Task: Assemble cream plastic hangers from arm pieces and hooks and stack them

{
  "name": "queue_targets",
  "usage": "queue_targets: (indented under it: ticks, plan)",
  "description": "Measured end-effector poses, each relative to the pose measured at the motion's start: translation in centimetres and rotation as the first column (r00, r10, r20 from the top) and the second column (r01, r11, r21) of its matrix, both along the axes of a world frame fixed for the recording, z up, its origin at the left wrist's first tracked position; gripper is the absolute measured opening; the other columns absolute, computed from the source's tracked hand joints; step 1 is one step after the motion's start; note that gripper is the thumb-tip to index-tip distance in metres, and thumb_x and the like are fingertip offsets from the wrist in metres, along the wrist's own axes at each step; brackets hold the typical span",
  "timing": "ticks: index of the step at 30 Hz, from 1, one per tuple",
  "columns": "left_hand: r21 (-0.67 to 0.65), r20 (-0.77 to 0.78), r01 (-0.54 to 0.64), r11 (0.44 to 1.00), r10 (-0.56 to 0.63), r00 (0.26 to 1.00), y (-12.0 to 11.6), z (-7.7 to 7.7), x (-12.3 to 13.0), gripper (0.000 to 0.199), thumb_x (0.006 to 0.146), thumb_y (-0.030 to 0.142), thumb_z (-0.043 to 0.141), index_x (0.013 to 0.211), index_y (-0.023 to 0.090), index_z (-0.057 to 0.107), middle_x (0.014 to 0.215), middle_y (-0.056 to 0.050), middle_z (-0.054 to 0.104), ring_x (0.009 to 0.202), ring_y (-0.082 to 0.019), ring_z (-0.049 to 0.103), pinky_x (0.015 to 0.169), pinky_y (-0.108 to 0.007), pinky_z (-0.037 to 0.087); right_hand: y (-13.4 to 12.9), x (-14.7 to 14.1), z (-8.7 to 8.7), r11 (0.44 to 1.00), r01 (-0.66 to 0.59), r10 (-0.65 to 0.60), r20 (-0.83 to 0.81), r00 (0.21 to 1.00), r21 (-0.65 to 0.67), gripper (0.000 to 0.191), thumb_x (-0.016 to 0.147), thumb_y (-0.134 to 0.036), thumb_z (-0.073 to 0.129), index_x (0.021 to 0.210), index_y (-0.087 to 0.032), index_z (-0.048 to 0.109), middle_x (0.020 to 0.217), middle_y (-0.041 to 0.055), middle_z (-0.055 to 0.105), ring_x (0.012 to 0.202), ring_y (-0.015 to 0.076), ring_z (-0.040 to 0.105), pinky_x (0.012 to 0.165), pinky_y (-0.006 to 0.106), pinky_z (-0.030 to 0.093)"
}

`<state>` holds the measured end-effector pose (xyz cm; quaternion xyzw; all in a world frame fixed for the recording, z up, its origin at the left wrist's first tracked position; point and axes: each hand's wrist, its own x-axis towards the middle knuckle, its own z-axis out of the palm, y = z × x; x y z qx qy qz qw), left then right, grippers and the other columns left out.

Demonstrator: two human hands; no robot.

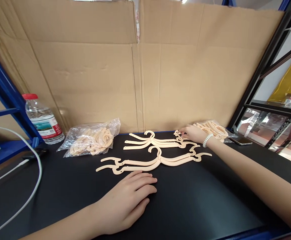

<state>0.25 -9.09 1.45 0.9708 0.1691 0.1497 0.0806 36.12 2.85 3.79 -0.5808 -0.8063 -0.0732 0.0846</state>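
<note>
Several cream plastic hangers lie in two groups on the black table (197, 196). The front group (140, 163) has curved end pieces at both ends; in the back group (145, 142) such pieces show only at the right. My left hand (129, 200) lies flat on the table just in front of the front group, fingers stretched to the right and holding nothing. My right hand (191, 132), with a beaded bracelet at the wrist, reaches to the right end of the back group. Its fingertips are closed on a small cream end piece (177, 134).
A clear bag of cream parts (91, 140) lies at the left, another bag (212, 129) behind my right wrist. A water bottle (44, 121) and white cable (39, 166) are at the left, a phone (242, 141) at the right. Cardboard (97, 83) stands behind.
</note>
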Motion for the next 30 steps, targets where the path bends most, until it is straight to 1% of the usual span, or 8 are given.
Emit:
queue_targets:
  ticks: [3,7,12,15,20,24,27,30]
  plan:
    - [-0.009,0.021,0.003,1.000,-0.003,1.000,0.0,0.0,-0.1,0.034,0.089,0.011,0.044,0.119,0.023,0.056,0.129,-0.007,0.061,0.122,-0.023,0.054,0.110,-0.041,0.039,0.5,0.0,-0.9,1.000,0.000,0.000,0.043,0.999,0.000,0.018,0.090,-0.014,0.057,0.101,-0.015,0.070,0.092,0.0091,0.073,0.094,0.0218,0.066,0.082,0.032,0.048]
    - [-0.012,0.009,0.003,1.000,-0.003,1.000,0.0,-0.1,-0.1,0.034,0.089,0.011,0.043,0.119,0.023,0.055,0.130,-0.007,0.061,0.123,-0.023,0.052,0.111,-0.042,0.036,0.7,0.5,-1.9,1.000,-0.008,0.006,0.081,0.997,0.018,0.017,0.095,-0.028,0.056,0.096,-0.015,0.067,0.093,0.0043,0.069,0.087,0.0173,0.065,0.080,0.036,0.051]
    - [-0.019,0.012,0.001,1.000,-0.001,1.000,0.1,-0.3,-0.1,0.034,0.090,0.011,0.044,0.119,0.023,0.056,0.131,-0.006,0.060,0.124,-0.023,0.052,0.113,-0.042,0.034,0.4,1.0,-2.4,0.991,-0.079,0.067,0.108,0.992,0.110,0.019,0.092,-0.013,0.051,0.091,-0.017,0.069,0.088,0.0092,0.070,0.086,0.0210,0.064,0.075,0.030,0.046]
    - [-0.027,0.057,-0.013,1.000,0.014,0.998,0.1,-0.6,0.0,0.034,0.089,0.011,0.044,0.118,0.024,0.057,0.129,-0.006,0.061,0.124,-0.022,0.052,0.112,-0.041,0.033,0.0,1.0,-2.3,0.972,-0.126,0.106,0.109,0.988,0.197,0.021,0.090,-0.012,0.048,0.087,-0.017,0.068,0.086,0.0102,0.069,0.087,0.0235,0.062,0.074,0.031,0.044]
    - [-0.045,0.107,-0.015,0.999,0.020,0.994,0.0,-0.9,0.1,0.034,0.089,0.012,0.045,0.117,0.025,0.059,0.127,-0.006,0.063,0.122,-0.023,0.054,0.111,-0.040,0.034,-1.1,0.7,-1.3,0.918,-0.105,0.110,0.009,0.994,0.383,0.020,0.090,-0.016,0.046,0.081,-0.017,0.064,0.079,0.0105,0.065,0.080,0.0246,0.060,0.068,0.033,0.044]
    - [-0.053,0.072,0.007,0.999,-0.003,0.997,0.0,-0.2,0.1,0.032,0.089,0.011,0.046,0.115,0.023,0.060,0.126,-0.008,0.063,0.121,-0.024,0.055,0.109,-0.040,0.036,-2.6,-0.7,0.1,0.851,-0.052,0.146,-0.142,0.979,0.522,0.015,0.089,-0.019,0.047,0.087,-0.018,0.063,0.091,0.0102,0.063,0.084,0.0227,0.061,0.070,0.032,0.049]
    - [-0.107,0.076,0.038,0.993,-0.030,0.997,-0.1,0.5,0.2,0.032,0.088,0.009,0.048,0.114,0.021,0.061,0.123,-0.009,0.065,0.115,-0.023,0.058,0.106,-0.038,0.040,-4.7,-3.4,1.3,0.815,-0.009,0.210,-0.281,0.936,0.580,0.013,0.090,-0.021,0.050,0.093,-0.019,0.062,0.088,0.0070,0.062,0.076,0.0188,0.061,0.068,0.031,0.052]
    - [-0.291,0.186,-0.002,0.957,0.059,0.981,-0.6,0.7,0.2,0.032,0.088,0.012,0.052,0.117,0.023,0.059,0.121,-0.008,0.065,0.112,-0.022,0.060,0.101,-0.035,0.045,-8.1,-7.1,1.9,0.861,-0.073,0.400,-0.581,0.709,0.504,0.008,0.089,-0.021,0.056,0.093,-0.020,0.064,0.077,0.0011,0.065,0.068,0.0155,0.063,0.064,0.028,0.053]
